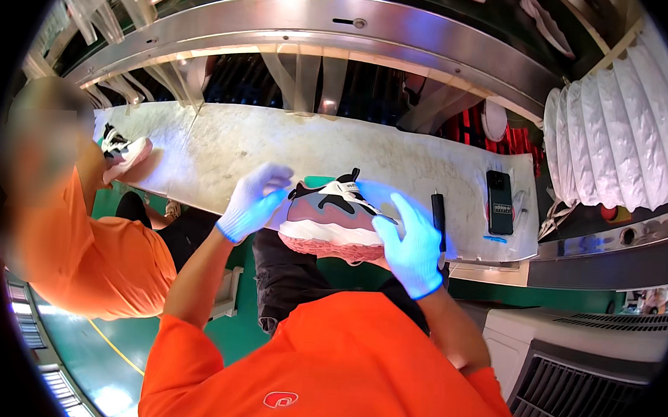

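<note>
A pink, grey and black sneaker [330, 212] with a white midsole and pink outsole is in front of me, its side turned toward me at the table's near edge. My right hand [413, 245], in a white glove lit blue, holds its toe end between thumb and fingers. Beside the heel, my left hand [254, 203], gloved too, has its fingers apart and partly curled; it does not appear to grip the shoe. A green patch shows at the shoe's collar. Just right of my right hand lies a slim black tool [438, 217].
On the pale worktable [225, 144] to the right are a dark phone [500, 204] and a small blue item [494, 238]. A person in orange [116, 247] sits at left near another sneaker [124, 154]. Behind runs a metal-framed conveyor [305, 21] with clear strips; a white ribbed duct [613, 131] stands right.
</note>
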### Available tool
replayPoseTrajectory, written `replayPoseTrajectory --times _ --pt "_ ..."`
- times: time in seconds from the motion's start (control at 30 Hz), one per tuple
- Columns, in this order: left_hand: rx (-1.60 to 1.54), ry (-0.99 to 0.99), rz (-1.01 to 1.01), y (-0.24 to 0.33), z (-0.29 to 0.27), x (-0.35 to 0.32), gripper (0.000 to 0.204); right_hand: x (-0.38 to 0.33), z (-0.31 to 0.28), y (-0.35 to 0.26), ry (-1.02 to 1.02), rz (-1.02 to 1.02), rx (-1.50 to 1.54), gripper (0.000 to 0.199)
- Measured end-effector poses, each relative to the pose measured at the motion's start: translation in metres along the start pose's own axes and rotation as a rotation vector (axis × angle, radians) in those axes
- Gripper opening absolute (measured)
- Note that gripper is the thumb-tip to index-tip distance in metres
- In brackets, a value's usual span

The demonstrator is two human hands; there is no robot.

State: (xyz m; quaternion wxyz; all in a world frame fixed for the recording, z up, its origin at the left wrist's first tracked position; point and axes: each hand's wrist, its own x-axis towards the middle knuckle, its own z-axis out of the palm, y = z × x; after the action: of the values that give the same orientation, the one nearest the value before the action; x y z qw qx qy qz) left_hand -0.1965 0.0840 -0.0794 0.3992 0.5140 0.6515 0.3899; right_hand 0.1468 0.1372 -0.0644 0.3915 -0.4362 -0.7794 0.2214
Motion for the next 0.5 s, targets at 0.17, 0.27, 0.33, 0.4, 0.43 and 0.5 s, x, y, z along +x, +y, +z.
replayPoseTrajectory --times 0.17,0.27,0.33,0.4,0.43,0.5 --pt "0.611 -0.01 0.582 -0.013 0.0 -0.012 0.075 0.011 0.033 0.033 0.106 0.07 0.186 0.03" --pt "0.592 -0.181 0.62 0.025 -0.002 0.021 0.09 0.063 0.045 0.062 -0.066 0.344 0.482 0.038" --pt "0.573 -0.263 0.557 0.065 -0.009 0.025 0.093 0.072 0.046 0.059 -0.022 0.528 0.726 0.056" --pt "0.604 -0.276 0.527 0.132 -0.011 0.013 0.094 0.067 0.048 0.059 -0.028 0.717 1.051 0.068" --pt "0.611 -0.302 0.514 0.16 -0.004 0.011 0.094 0.063 0.064 0.075 -0.057 0.804 1.293 0.073" --pt "0.695 -0.341 0.449 0.194 0.011 0.011 0.092 0.059 0.073 0.064 -0.128 0.991 1.577 0.08"
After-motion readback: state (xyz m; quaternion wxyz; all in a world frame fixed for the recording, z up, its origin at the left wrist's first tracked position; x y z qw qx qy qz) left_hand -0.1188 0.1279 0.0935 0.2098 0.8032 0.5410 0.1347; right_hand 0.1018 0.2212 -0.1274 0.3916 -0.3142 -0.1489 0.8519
